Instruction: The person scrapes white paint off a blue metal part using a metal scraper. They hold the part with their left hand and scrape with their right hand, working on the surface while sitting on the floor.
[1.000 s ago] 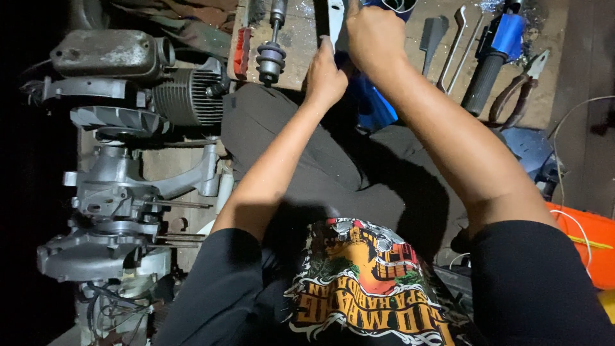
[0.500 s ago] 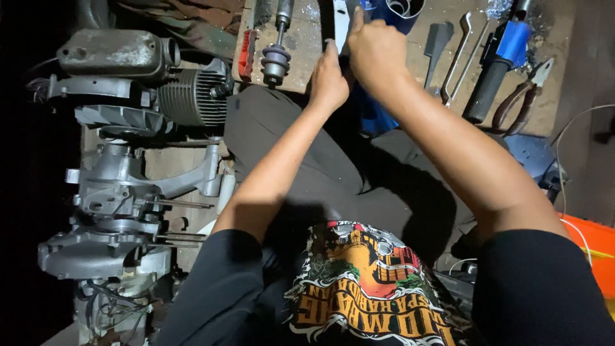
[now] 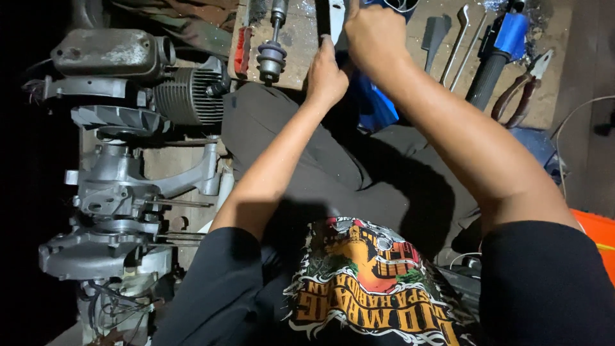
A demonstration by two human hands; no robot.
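The left edge of the view is dark. One bare engine point(image 3: 115, 160) fills the floor at 9 o'clock, and its finned cylinder point(image 3: 182, 96) lies just beside the person's knee, so there is little open room on that side.

A wooden counter point(image 3: 301, 70) runs along the top edge from 11 to 1 o'clock. From left to right it carries:
- one red tool point(image 3: 242, 51);
- one shaft point(image 3: 272, 57) with stacked rings, standing on end;
- one metal strip point(image 3: 336, 19), pale and flat, at 12 o'clock, cut off by the top edge.

The left hand point(image 3: 327, 77) has its fingers together and laid against the lower end of the metal strip. Whether it grips the strip cannot be told. The right hand point(image 3: 375, 38) is closed in a fist over the strip, just right of the left hand. A blue part point(image 3: 375, 106) lies under both hands.

The counter continues right of the hands and carries:
- one dark flat blade point(image 3: 435, 32);
- two slim wrenches point(image 3: 458, 38), side by side;
- one handle point(image 3: 496, 57), blue at the top and black below;
- one pair of pliers point(image 3: 522, 86) with reddish grips.

These items lie close together, with bare wood only in narrow gaps between them. One orange container point(image 3: 596, 237) is cut off by the right edge at 3 o'clock.
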